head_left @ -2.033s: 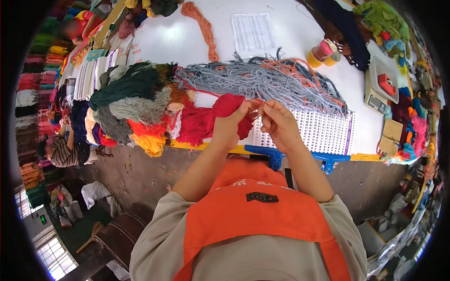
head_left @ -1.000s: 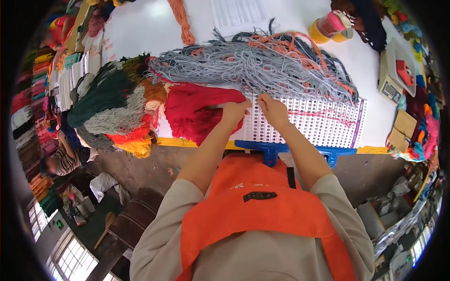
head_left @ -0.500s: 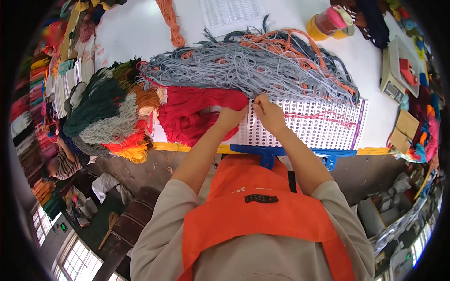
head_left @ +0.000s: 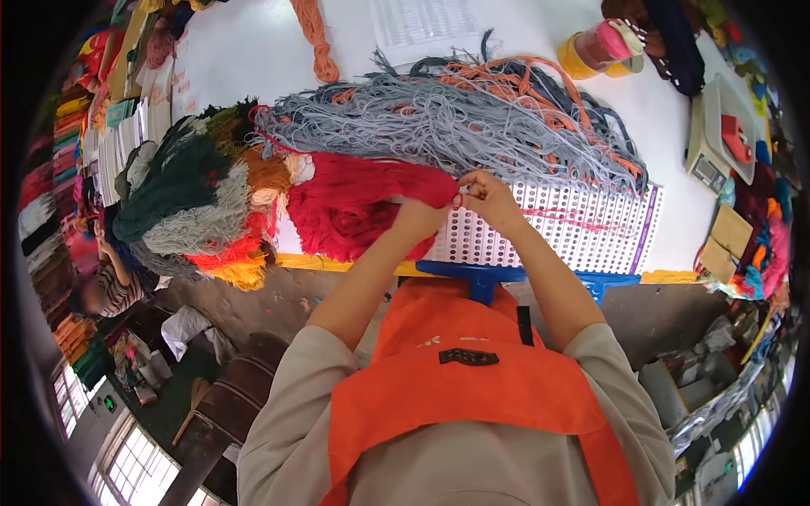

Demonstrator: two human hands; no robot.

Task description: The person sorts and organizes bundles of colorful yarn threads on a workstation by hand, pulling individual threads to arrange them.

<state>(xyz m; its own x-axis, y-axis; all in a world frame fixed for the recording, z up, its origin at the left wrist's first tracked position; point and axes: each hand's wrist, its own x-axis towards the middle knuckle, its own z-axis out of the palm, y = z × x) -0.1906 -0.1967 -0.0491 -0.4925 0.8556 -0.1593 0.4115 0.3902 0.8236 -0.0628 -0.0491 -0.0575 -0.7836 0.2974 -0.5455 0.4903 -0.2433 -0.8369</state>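
A thick skein of red yarn (head_left: 363,181) lies at the table's front edge. My left hand (head_left: 419,219) is closed around its right end, with the fingertips partly hidden under the strands. Right beside it, my right hand (head_left: 491,202) has thumb and forefinger pinched at the tip of the red yarn. Under my right hand lies a white card with rows of punched holes (head_left: 574,240), and thin red strands stretch across it. A large heap of grey-blue yarn (head_left: 380,118) mixed with orange strands spreads just behind both hands.
Bundles of green, grey, orange and yellow yarn (head_left: 181,190) lie at left. A blue clip (head_left: 472,271) holds the card's front edge. Farther back are a pink-lidded jar (head_left: 599,44), an orange hank (head_left: 319,42) and a printed sheet (head_left: 426,21). A scale (head_left: 709,164) stands at right.
My right hand has opened from a tighter fist into a fingertip pinch at the red yarn's end. The yarn's tip has shifted slightly right; my left hand stays almost in place.
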